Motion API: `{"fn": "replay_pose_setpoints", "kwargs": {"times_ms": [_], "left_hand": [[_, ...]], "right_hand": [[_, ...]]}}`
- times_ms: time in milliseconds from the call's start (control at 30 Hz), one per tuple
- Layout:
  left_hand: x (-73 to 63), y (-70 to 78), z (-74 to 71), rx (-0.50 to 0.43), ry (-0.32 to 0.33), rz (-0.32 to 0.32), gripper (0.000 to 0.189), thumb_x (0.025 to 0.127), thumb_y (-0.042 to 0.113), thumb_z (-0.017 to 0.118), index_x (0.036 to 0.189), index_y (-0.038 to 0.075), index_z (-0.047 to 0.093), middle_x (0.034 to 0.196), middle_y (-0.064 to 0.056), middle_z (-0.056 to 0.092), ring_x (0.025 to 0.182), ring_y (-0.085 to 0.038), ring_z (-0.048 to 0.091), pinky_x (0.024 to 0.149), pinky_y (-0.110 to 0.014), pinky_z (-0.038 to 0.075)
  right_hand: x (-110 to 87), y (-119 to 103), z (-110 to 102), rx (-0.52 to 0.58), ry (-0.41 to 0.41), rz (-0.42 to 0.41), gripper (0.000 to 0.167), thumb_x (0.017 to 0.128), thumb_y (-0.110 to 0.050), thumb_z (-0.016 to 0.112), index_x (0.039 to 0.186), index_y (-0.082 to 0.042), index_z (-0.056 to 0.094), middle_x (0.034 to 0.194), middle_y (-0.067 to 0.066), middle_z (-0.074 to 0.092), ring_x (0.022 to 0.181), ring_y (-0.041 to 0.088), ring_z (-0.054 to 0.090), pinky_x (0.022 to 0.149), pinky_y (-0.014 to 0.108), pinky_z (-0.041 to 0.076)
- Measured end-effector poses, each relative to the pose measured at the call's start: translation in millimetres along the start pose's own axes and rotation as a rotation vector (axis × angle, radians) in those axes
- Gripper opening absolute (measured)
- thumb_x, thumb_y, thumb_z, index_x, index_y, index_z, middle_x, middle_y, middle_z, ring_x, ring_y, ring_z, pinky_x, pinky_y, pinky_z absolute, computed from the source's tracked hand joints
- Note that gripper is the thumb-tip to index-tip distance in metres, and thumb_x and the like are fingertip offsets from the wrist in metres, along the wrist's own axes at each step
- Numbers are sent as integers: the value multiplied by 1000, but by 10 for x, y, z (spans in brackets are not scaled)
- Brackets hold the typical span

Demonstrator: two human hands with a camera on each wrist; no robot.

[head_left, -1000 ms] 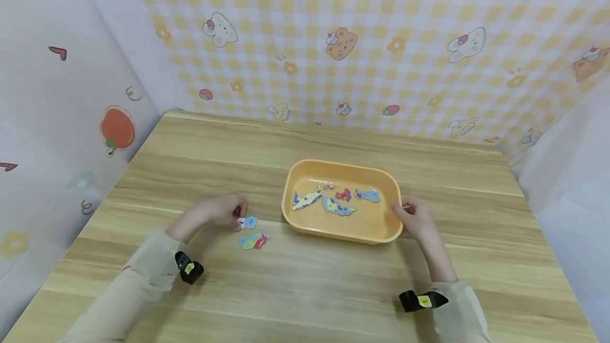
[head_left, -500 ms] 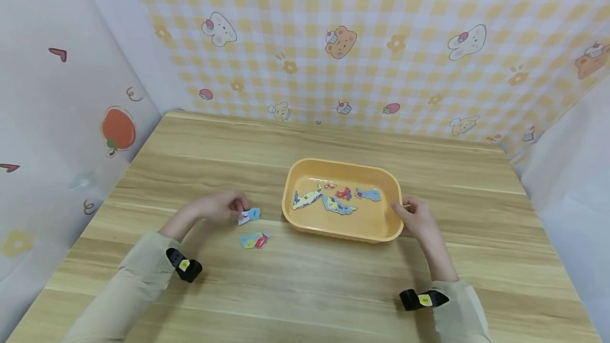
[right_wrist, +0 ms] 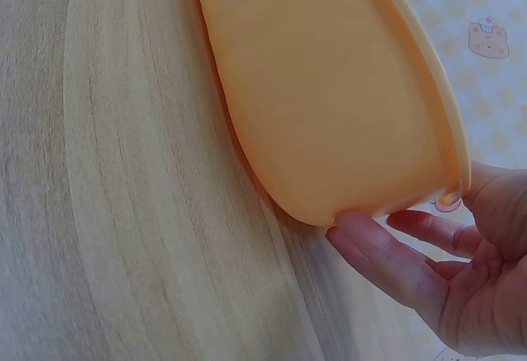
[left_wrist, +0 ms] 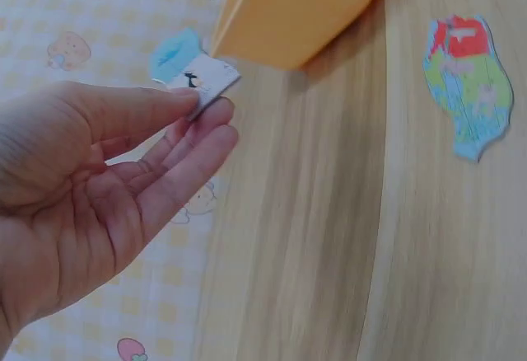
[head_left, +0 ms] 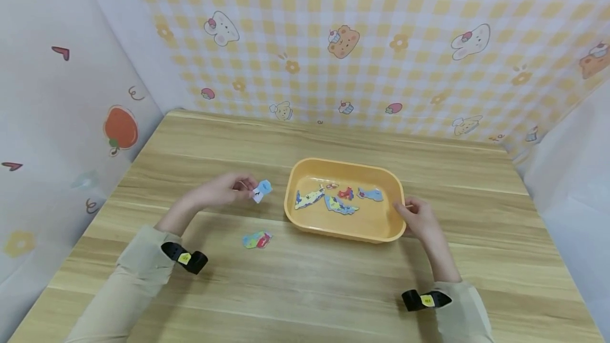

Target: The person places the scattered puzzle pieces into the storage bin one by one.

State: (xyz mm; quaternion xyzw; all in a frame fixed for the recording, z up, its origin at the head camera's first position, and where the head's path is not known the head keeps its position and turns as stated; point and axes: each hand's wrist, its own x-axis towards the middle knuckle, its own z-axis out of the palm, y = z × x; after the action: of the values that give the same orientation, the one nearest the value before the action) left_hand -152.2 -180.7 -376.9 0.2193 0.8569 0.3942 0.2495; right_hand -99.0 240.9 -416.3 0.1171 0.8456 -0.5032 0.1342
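Between its thumb and fingers, my left hand (head_left: pixel 224 190) pinches a small light blue and white puzzle piece (head_left: pixel 261 190), raised off the table left of the orange plastic basin (head_left: pixel 343 231). The left wrist view shows a dark figure printed on this puzzle piece (left_wrist: pixel 206 75). My right hand (head_left: pixel 418 219) grips the basin's right end, thumb at the rim and fingers against the outside wall (right_wrist: pixel 387 250). Inside the basin lie several irregular puzzle pieces, among them a red one (head_left: pixel 345 193) and a blue one (head_left: pixel 370 195). A green, blue and red puzzle piece (head_left: pixel 257 240) lies flat on the table.
The wooden table (head_left: pixel 305 295) meets a checked yellow and white cloth (head_left: pixel 305 41) at the back. A white printed sheet (head_left: pixel 62 120) hangs along the left side. Each wrist wears a black camera strap (head_left: pixel 185 258).
My left hand has lifted the light blue and white puzzle piece off the table and moved it back and right, toward the basin. The right hand stays at the basin's right end.
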Motion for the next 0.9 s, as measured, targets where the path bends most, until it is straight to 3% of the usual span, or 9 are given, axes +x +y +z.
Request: {"fn": "replay_pose_setpoints", "kwargs": {"times_ms": [267,467,733,900], "left_hand": [[117,154,26,-229,76,0,25,91,3,49,112,-10,49,102,-21,56,98,-37,59,87,-41,52],[209,288,58,-276,109,-10,24,92,3,48,113,-9,47,107,-24,56,104,-41,58,89,-43,51],[330,515,102,-325,130,-31,27,92,6,50,116,-7,47,108,-22,57,100,-31,63,84,-32,54],[401,656,141,-387,136,3,27,91,4,51,115,-7,47,107,-22,57,103,-38,59,85,-33,54]], "right_hand": [[10,3,-1,1,-3,5,41,93,-24,50,114,11,48,93,19,60,65,9,62,58,27,57],[3,3,0,-2,8,-4,40,93,-24,50,112,12,48,96,23,60,66,9,62,58,27,57],[2,7,0,3,5,8,42,93,-25,50,113,11,48,91,18,60,64,9,62,58,27,57],[4,5,5,4,0,7,42,93,-25,50,114,11,47,92,19,60,64,10,63,58,28,57]]}}
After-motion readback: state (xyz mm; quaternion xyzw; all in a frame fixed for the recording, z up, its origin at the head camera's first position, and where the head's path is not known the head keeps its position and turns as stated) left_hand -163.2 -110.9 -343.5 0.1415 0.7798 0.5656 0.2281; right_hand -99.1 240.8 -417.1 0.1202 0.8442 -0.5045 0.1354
